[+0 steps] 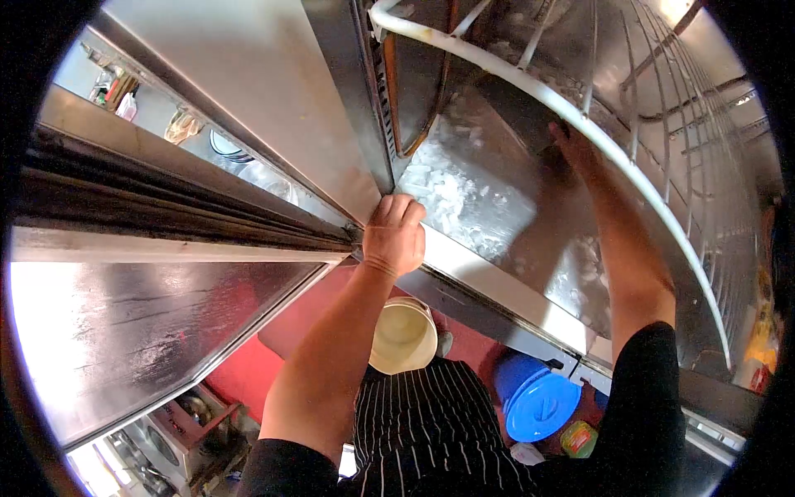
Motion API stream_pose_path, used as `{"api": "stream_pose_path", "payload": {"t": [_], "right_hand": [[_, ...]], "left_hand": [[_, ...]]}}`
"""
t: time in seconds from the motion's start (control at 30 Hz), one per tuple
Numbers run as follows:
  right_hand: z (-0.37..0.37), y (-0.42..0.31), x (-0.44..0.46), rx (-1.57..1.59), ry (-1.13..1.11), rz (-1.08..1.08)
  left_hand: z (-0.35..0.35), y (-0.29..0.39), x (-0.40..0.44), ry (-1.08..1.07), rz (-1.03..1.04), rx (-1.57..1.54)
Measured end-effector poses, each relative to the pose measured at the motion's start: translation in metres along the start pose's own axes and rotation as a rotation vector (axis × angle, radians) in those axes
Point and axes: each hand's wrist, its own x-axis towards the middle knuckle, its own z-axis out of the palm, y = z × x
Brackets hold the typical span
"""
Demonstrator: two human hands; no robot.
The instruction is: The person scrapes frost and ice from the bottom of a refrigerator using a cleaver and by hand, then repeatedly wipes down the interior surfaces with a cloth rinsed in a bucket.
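left grip: my left hand (394, 236) has its fingers folded over the corner of the steel frame (265, 99), grasping it where the upright meets the pale sill (497, 286).
right grip: my right hand (571, 149) reaches deep inside the cabinet, fingers at the near end of a dark flat piece (513, 112); shadow covers them, so i cannot tell whether they are closed on it.
dark flat piece: just ahead of my right grip, slanting away from me toward the left, over the cabinet floor.
ice: white broken ice (435, 186) lies loose just beyond my left grip, with smaller bits running along the sill toward my right arm.
wire rack: the white rack (629, 171) curves between my view and my right grip, its wires fanning out to the right.
bucket: a cream bucket (397, 364) stands below my left grip, in front of my striped apron (422, 406).
blue bin: a lidded blue bin (542, 406) sits low between my two arms, to the right of the bucket.
door: a shiny steel panel (166, 331) spreads to the left of my left forearm.
floor: red (323, 306), below my left grip.
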Motion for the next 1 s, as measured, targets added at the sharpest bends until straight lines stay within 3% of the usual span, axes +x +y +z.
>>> {"api": "stream_pose_path", "payload": {"t": [0.03,0.13,0.2,0.27,0.33,0.4,0.47,0.5,0.67,0.73,0.8,0.87,1.0], "right_hand": [[0.003,-0.002,0.002,-0.086,0.089,-0.016],[-0.057,-0.067,0.009,-0.13,-0.187,-0.028],[-0.07,-0.086,0.009,0.183,-0.458,0.067],[-0.059,-0.085,0.0,0.082,-0.386,-0.013],[-0.056,-0.088,-0.005,0.255,-0.515,-0.004],[-0.06,-0.102,-0.017,0.283,-0.468,-0.059],[-0.062,-0.115,-0.025,0.072,-0.429,-0.15],[-0.073,-0.125,-0.028,0.066,-0.559,-0.084],[-0.095,-0.161,-0.051,0.08,-0.59,-0.066],[-0.11,-0.178,-0.055,0.073,-0.779,0.012],[-0.118,-0.187,-0.064,0.065,-0.773,-0.025],[-0.111,-0.191,-0.077,0.108,-0.614,-0.026],[-0.115,-0.197,-0.081,0.13,-0.695,-0.05]], "left_hand": [[0.0,-0.001,0.0,0.004,0.022,-0.004],[0.003,-0.002,-0.001,0.013,0.033,-0.002],[0.004,-0.002,-0.002,-0.001,0.022,-0.001],[0.002,0.0,-0.001,-0.01,0.009,0.004],[0.0,0.002,0.001,0.044,0.005,-0.039],[0.001,0.002,0.002,0.033,0.005,-0.025],[0.001,0.003,0.003,0.024,0.011,-0.01],[0.0,0.003,0.003,-0.001,-0.009,-0.006],[-0.006,0.01,0.005,-0.068,-0.047,0.046],[-0.008,0.011,0.005,-0.085,-0.064,0.05],[-0.009,0.012,0.005,-0.104,-0.063,0.052],[-0.01,0.012,0.006,-0.122,-0.061,0.058],[-0.012,0.016,0.008,-0.181,-0.08,0.084]]}}
